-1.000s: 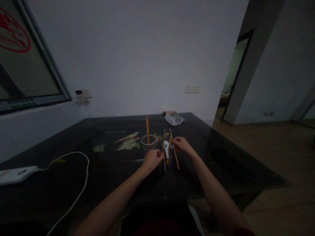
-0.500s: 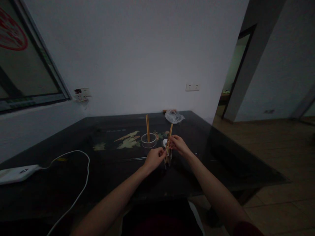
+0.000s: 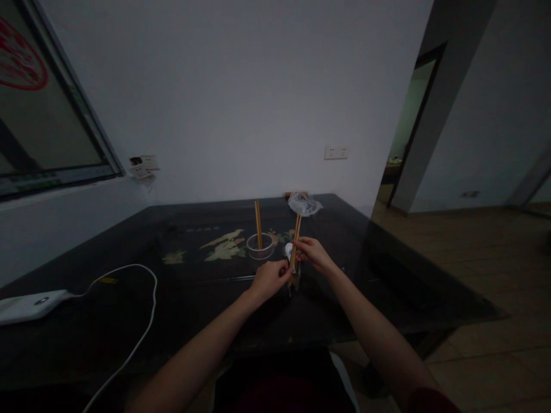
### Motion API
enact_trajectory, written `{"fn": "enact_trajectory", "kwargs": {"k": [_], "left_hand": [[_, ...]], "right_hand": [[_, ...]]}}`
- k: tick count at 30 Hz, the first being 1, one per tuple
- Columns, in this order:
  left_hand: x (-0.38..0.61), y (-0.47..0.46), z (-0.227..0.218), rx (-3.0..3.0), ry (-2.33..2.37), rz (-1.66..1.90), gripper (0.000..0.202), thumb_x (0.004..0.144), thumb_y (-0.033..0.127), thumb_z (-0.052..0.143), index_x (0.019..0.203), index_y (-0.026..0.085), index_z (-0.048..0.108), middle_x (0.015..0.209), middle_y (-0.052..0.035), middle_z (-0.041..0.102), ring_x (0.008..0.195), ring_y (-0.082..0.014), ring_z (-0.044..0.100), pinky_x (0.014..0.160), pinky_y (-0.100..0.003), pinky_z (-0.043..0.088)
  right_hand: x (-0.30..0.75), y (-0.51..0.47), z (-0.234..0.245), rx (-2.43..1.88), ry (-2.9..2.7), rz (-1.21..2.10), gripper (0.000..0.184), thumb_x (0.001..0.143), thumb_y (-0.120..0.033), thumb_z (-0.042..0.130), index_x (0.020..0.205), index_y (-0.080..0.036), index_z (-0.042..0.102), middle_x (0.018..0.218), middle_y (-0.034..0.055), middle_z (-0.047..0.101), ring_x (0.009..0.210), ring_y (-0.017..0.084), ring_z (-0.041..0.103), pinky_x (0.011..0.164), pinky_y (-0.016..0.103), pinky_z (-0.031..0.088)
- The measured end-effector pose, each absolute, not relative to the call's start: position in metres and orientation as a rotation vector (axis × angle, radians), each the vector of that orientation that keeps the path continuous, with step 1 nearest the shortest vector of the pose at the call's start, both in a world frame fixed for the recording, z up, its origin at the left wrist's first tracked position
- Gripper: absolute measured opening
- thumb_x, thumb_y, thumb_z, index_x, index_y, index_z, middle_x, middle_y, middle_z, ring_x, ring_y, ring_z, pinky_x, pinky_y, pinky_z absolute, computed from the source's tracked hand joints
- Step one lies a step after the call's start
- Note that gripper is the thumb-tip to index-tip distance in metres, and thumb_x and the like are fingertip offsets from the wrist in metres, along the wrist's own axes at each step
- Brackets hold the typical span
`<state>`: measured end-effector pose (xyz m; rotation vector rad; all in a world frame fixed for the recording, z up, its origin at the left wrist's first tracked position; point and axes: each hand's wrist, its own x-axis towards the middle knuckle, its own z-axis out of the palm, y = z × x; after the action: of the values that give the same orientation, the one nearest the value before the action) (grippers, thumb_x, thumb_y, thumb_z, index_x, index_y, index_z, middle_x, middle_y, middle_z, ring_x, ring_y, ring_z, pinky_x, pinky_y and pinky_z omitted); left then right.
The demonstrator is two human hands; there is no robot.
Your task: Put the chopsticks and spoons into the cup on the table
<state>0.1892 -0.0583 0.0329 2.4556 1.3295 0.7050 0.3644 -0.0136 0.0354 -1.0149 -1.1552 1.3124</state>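
A pair of wooden chopsticks [image 3: 297,227] stands slanted between my hands. My right hand [image 3: 313,252] pinches them near the middle. Lower down, the closed fingers of my left hand [image 3: 270,278] are at the chopsticks' lower part. Beneath the fingers lie several more thin sticks and metal-looking utensils, too dark to tell apart. Just behind my hands rests a white spoon [image 3: 288,249], partly hidden. To the left sits a clear round plastic bowl [image 3: 260,253], with other chopsticks [image 3: 258,223] standing upright in it.
A crumpled clear plastic bag [image 3: 305,204] lies at the far edge of the dark table [image 3: 206,310], against the wall. At the left, a white power bank or similar device [image 3: 32,306] trails a white cable [image 3: 154,298].
The chopsticks in my hands have tilted slightly more upright, and their upper ends now show apart. My right hand's fingers have shifted a little on them. The bowl has stayed put.
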Motion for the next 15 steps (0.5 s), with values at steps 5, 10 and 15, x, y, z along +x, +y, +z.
{"fn": "enact_trajectory", "kwargs": {"k": [5,10,15], "left_hand": [[0.188,-0.058,0.035,2.518,1.354,0.622,0.026,0.085,0.040,0.047,0.075,0.021,0.062,0.070,0.0000,0.066,0.062,-0.0140,0.059,0.053,-0.022,0.029],[0.185,-0.058,0.041,2.568,1.381,0.508,0.028,0.086,0.041,0.046,0.079,0.021,0.064,0.072,-0.0017,0.068,0.065,-0.0157,0.061,0.055,-0.022,0.033],[0.183,-0.062,0.051,2.639,1.418,0.626,0.034,0.090,0.041,0.041,0.076,0.020,0.064,0.068,-0.0030,0.065,0.061,-0.0161,0.059,0.055,-0.023,0.034]], "right_hand": [[0.366,-0.012,0.035,-1.007,-1.205,1.259,0.020,0.070,-0.032,0.070,0.073,-0.014,0.062,0.060,-0.0008,0.061,0.045,0.008,0.056,0.041,0.017,0.047],[0.366,-0.011,0.037,-1.016,-1.278,1.172,0.026,0.066,-0.038,0.072,0.071,-0.014,0.062,0.059,-0.0005,0.061,0.045,0.009,0.057,0.040,0.017,0.046],[0.364,-0.014,0.042,-0.975,-1.333,1.118,0.029,0.065,-0.043,0.071,0.070,-0.015,0.061,0.058,-0.0013,0.061,0.047,0.010,0.058,0.043,0.018,0.047]]}}
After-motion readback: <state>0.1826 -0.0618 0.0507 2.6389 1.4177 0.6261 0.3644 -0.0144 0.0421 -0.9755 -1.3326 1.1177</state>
